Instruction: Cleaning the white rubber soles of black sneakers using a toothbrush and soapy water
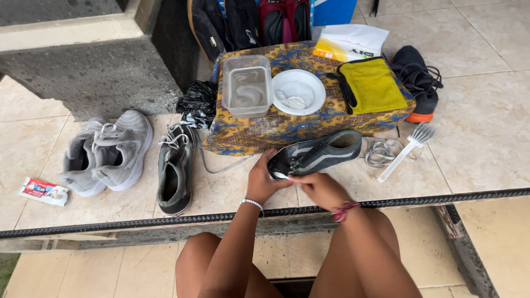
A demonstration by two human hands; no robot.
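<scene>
Grey shoe [317, 153] held beside batik-covered box [265, 129], laces [383, 150].

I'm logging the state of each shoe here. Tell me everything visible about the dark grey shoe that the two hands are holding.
The dark grey low-top shoe looks like fabric or suede with lighter stripes on its side. It has no laces, lies tipped on its side on the tiled ledge, toe toward the person, opening facing away. The left hand grips the toe; the right hand touches its lower side. It rests against the patterned blue-and-yellow cloth.
</scene>
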